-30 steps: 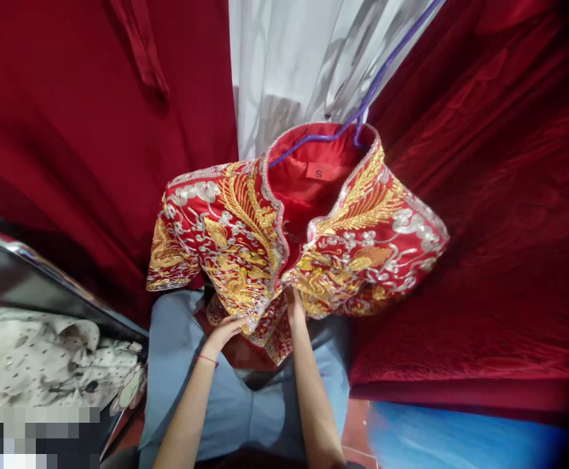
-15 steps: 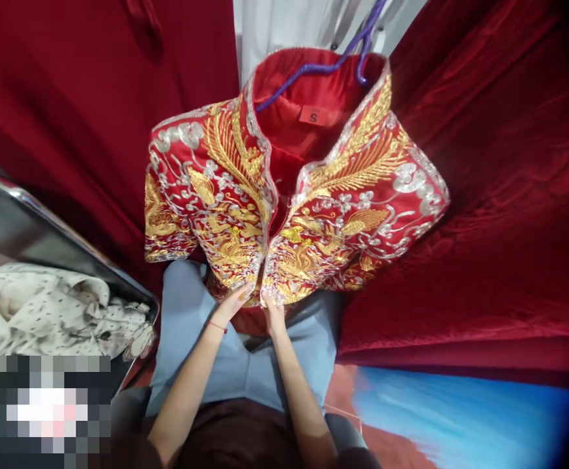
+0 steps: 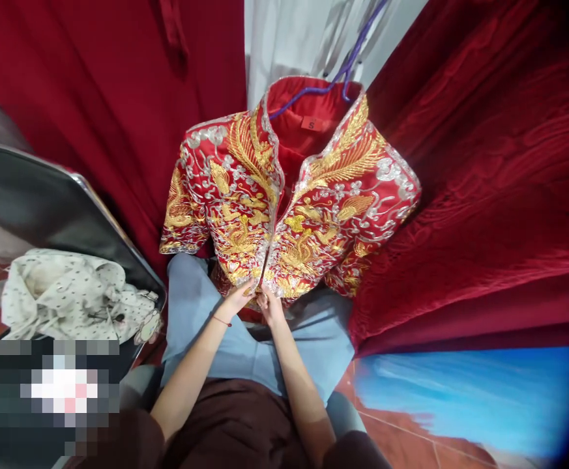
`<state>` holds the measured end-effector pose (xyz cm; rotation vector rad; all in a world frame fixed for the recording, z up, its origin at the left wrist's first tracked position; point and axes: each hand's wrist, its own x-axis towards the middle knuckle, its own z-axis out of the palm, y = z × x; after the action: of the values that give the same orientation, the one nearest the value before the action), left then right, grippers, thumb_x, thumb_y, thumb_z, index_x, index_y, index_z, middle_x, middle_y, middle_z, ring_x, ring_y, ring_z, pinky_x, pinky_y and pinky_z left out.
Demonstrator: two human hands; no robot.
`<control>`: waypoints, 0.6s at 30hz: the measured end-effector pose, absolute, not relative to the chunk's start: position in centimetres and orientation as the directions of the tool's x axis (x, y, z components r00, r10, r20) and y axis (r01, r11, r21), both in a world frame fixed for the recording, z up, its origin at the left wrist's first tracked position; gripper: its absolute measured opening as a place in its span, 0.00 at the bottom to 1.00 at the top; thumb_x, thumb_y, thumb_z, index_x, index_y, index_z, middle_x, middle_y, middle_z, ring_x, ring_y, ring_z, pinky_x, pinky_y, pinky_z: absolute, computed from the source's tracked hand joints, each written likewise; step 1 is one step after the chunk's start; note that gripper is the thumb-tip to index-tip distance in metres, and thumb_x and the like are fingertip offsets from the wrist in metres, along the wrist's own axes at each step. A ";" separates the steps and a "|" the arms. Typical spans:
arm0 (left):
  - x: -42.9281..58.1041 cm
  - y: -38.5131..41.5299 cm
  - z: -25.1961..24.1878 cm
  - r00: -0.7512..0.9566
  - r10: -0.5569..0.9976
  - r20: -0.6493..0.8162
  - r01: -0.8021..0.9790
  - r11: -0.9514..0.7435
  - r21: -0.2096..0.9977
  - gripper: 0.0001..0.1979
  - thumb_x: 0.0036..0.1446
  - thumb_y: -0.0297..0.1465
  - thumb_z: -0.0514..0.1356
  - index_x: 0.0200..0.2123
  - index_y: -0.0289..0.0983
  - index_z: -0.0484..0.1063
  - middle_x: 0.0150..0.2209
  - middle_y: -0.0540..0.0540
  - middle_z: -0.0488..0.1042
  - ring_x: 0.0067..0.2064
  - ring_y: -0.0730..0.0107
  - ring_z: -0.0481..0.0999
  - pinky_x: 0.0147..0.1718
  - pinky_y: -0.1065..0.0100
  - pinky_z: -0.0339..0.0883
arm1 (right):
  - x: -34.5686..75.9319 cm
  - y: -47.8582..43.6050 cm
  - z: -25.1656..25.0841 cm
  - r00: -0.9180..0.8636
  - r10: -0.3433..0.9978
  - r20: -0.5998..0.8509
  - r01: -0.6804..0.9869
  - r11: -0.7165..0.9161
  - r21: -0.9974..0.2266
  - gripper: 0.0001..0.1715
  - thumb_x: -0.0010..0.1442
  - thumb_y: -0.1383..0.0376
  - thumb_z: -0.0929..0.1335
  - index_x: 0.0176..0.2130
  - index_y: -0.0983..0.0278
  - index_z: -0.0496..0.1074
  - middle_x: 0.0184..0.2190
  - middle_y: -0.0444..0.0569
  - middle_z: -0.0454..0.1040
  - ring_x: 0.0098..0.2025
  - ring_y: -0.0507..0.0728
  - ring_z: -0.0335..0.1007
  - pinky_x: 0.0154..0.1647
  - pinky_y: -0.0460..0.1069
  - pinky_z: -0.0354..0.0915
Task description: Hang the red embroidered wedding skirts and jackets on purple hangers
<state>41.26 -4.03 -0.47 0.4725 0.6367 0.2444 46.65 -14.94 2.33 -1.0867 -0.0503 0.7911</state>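
A red jacket (image 3: 284, 215) with gold and silver embroidery hangs in front of me on a purple hanger (image 3: 345, 68). Its collar stands up, with a label marked S inside, and the front parts into a V above the chest. My left hand (image 3: 239, 297) is closed on the lower front edge of one panel. Right beside it, my right hand (image 3: 269, 305) pinches the matching edge of the other panel. The two edges nearly meet at my fingers; any fastener there is too small to make out. Below the hem are my legs in light blue trousers (image 3: 235, 365).
On the left, a black chair (image 3: 34, 176) with a metal frame holds a white spotted cloth bag (image 3: 69, 293). Red curtains (image 3: 484, 195) hang on both sides. A bright blue surface (image 3: 460, 384) lies at lower right over the tiled floor (image 3: 401, 433).
My hands have drawn closer together, and the right fingers have curled in tighter at the front edge. The jacket's lower edges now sit nearer each other. The view has shifted slightly.
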 end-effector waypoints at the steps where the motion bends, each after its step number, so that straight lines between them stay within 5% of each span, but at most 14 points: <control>1: 41.3 -4.0 -0.4 0.780 0.358 -0.514 -0.076 0.868 0.490 0.07 0.51 0.24 0.68 0.36 0.36 0.79 0.41 0.45 0.78 0.46 0.69 0.75 0.52 0.66 0.64 | 46.6 -15.1 2.3 0.715 0.614 -0.333 -0.558 0.214 -0.802 0.31 0.49 0.51 0.76 0.15 0.59 0.54 0.09 0.34 0.50 0.14 0.45 0.41 0.19 0.46 0.53; 18: 40.0 -5.1 0.3 0.822 0.358 -0.444 -0.105 0.860 0.499 0.05 0.52 0.27 0.68 0.35 0.36 0.79 0.38 0.46 0.78 0.40 0.72 0.74 0.47 0.68 0.64 | 45.3 -15.5 2.3 0.691 0.668 -0.275 -0.531 0.213 -0.820 0.39 0.47 0.50 0.77 0.11 0.60 0.49 0.05 0.35 0.46 0.12 0.44 0.39 0.17 0.46 0.47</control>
<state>39.95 -5.12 0.29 0.4782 0.5562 0.2567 45.29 -15.55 2.32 -1.0692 -0.1500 0.8371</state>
